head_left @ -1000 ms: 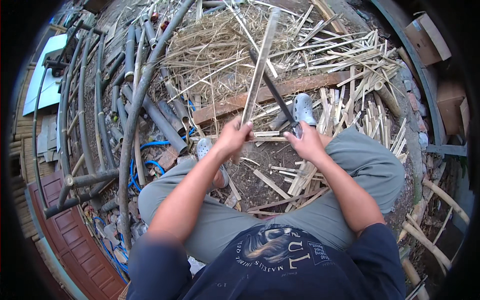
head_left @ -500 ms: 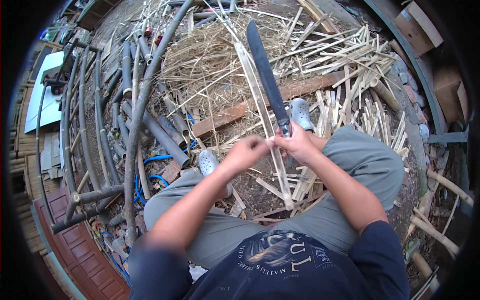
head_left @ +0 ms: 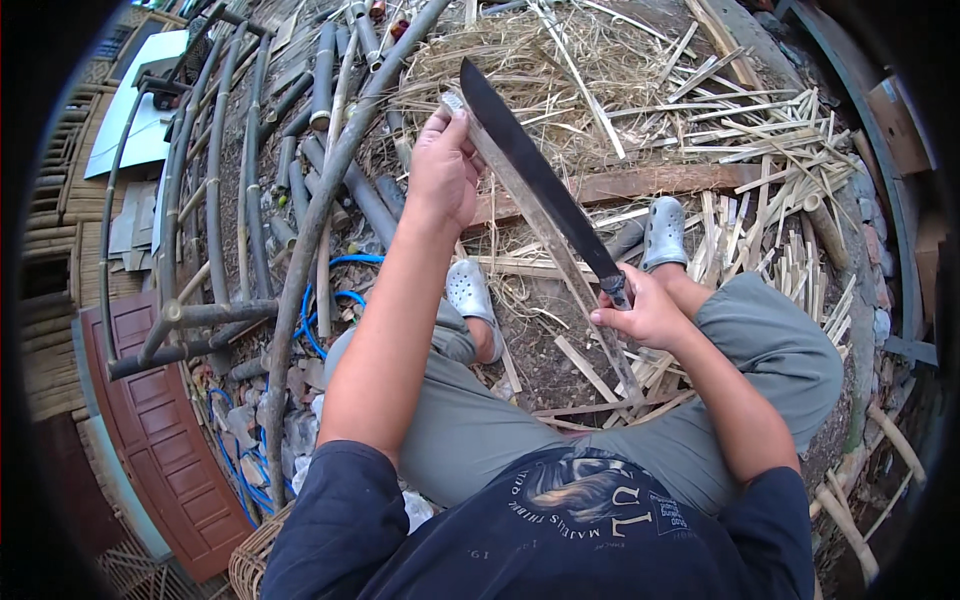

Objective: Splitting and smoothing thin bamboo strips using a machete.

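Observation:
My right hand (head_left: 645, 312) is closed round the dark handle of a machete (head_left: 535, 170), whose long black blade slants up and to the left. Ahead and to the left, my left hand (head_left: 445, 165) grips the upper end of a long, pale bamboo strip (head_left: 553, 240). The strip runs down beside the blade and past my right thumb, its lower end between my legs. Whether the right fingers also press on the strip is hard to see. Both feet wear light grey clogs (head_left: 665, 232).
A reddish-brown plank (head_left: 630, 185) lies across the ground beyond my feet. Split bamboo sticks (head_left: 790, 240) are heaped at right, with shavings (head_left: 500, 75) at the back. Dark bamboo poles form a frame (head_left: 215, 190) on the left, near a blue hose (head_left: 350, 260) and a brown panelled door (head_left: 165, 430).
My left hand has moved away from the right, forward and up to the strip's far end. The right hand has shifted right and slightly nearer, and the machete tilts further left.

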